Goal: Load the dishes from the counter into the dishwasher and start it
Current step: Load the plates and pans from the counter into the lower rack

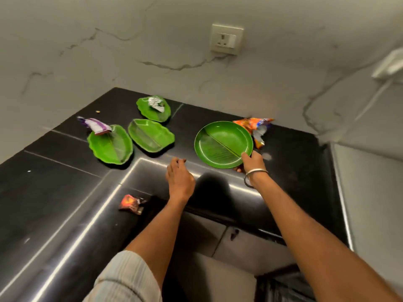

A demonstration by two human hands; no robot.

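The right hand [253, 161] pinches the near rim of a round green plate [222, 143] on the black table [65, 182]. The left hand [180, 176] hovers over the table, fingers loosely curled, holding nothing. Three leaf-shaped green plates [151, 135] lie to the left, wrappers [254, 127] around them.

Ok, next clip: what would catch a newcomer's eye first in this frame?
The bright green dishes against the black counter: a round plate at right, gripped at its near rim by the right hand, and three leaf-shaped plates to the left. Crumpled snack wrappers come next, an orange one behind the round plate and a purple one on the leftmost leaf plate. The left hand hovers between, holding nothing.
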